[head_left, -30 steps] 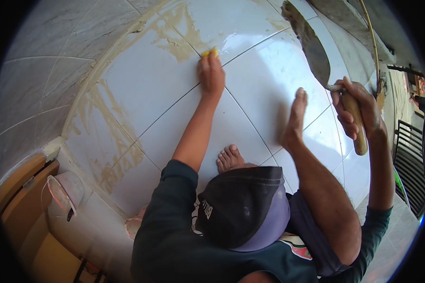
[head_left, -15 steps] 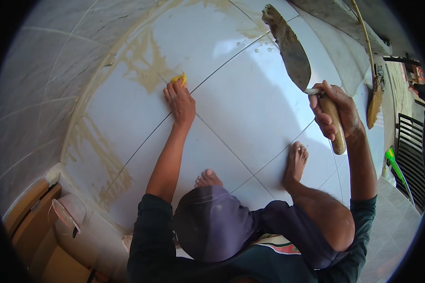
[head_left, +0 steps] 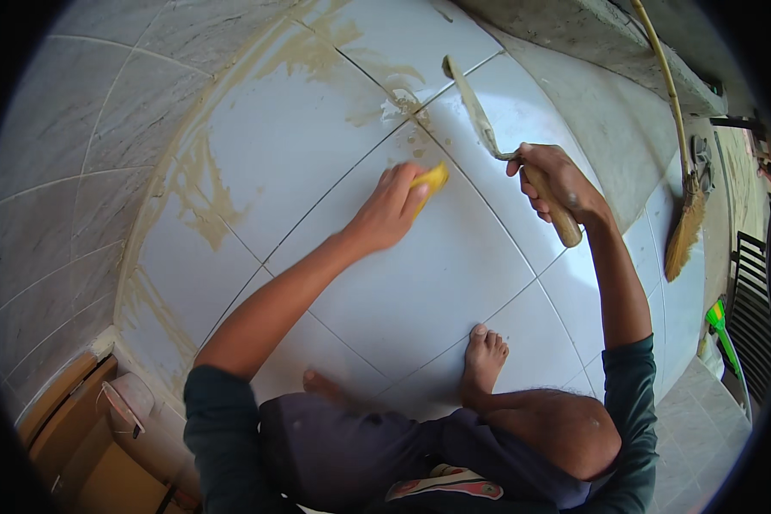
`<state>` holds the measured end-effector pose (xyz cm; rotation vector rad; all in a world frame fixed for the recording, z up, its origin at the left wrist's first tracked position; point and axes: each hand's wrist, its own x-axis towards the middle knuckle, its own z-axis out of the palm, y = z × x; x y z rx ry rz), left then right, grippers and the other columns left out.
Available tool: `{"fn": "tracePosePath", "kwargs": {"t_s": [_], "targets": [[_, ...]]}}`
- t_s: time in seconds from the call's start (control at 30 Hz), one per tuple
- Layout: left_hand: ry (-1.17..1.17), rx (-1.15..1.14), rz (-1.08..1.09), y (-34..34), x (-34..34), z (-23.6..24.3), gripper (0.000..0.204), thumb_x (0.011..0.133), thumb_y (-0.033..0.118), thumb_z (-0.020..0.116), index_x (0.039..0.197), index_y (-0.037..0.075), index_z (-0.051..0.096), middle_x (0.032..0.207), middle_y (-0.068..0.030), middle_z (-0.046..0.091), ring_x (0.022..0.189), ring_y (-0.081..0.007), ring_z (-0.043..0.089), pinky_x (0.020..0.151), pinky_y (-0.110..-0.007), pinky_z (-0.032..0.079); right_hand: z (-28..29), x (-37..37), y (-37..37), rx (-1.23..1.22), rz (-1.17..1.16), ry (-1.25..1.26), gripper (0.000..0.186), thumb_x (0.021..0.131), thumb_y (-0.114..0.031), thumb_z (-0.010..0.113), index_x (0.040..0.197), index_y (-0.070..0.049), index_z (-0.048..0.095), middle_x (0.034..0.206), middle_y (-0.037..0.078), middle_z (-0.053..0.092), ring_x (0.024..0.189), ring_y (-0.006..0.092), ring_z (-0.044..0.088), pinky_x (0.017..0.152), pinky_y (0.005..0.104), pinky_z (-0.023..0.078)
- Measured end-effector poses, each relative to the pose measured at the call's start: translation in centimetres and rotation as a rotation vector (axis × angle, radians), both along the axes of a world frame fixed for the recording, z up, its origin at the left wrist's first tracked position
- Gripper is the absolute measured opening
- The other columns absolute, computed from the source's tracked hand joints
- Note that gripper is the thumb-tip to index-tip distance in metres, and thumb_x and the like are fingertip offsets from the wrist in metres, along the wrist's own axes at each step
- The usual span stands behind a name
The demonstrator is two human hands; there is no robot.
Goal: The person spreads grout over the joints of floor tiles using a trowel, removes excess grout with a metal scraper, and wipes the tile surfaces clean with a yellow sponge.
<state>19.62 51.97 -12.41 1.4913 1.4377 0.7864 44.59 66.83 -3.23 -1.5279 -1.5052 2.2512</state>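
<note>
My left hand (head_left: 387,208), somewhat blurred, is closed on a yellow sponge (head_left: 431,178) over the white tiled floor (head_left: 420,265). My right hand (head_left: 557,182) grips the wooden handle of a trowel (head_left: 473,104); its dirty metal blade points toward the upper left, seen nearly edge-on, above the tiles. Beige smears (head_left: 201,201) lie along the left and far parts of the floor, and a wet patch with drops (head_left: 403,107) shows beyond the sponge. My bare right foot (head_left: 485,360) rests on the tiles below my hands.
A grey marbled tile wall (head_left: 60,223) runs along the left. At lower left are a pale bucket (head_left: 128,398) and wooden boards (head_left: 64,403). On the right are a straw broom (head_left: 685,240), a concrete ledge (head_left: 600,47), a green-and-white object (head_left: 718,324) and a dark metal grille (head_left: 750,283).
My left hand with the sponge has moved right in the picture. My right hand has moved left, and the trowel blade has turned more edge-on. The view of the floor has shifted.
</note>
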Motion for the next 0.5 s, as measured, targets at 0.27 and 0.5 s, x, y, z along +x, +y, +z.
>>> {"fn": "tracePosePath", "kwargs": {"t_s": [0.27, 0.5], "targets": [[0.335, -0.391, 0.041, -14.9, -7.3, 12.8, 0.028, 0.103, 0.016, 0.045, 0.125, 0.000, 0.053, 0.109, -0.0192, 0.054, 0.105, -0.0351, 0.050, 0.097, -0.044, 0.041, -10.0, 0.4, 4.2, 1.467, 0.986, -0.414, 0.020, 0.094, -0.019, 0.052, 0.088, -0.001, 0.060, 0.069, 0.010, 0.052, 0.060, 0.0169, 0.054, 0.050, 0.0287, 0.044], [0.375, -0.699, 0.573, -26.3, -7.4, 21.6, 0.029, 0.103, 0.017, 0.046, 0.124, -0.001, 0.053, 0.107, -0.0165, 0.056, 0.098, -0.0262, 0.055, 0.088, -0.037, 0.045, 0.1, -3.0, 2.7, 0.344, 0.888, -0.510, 0.037, 0.103, -0.028, 0.035, 0.085, -0.001, 0.053, 0.065, 0.005, 0.048, 0.050, 0.0174, 0.048, 0.047, 0.0335, 0.045]]}}
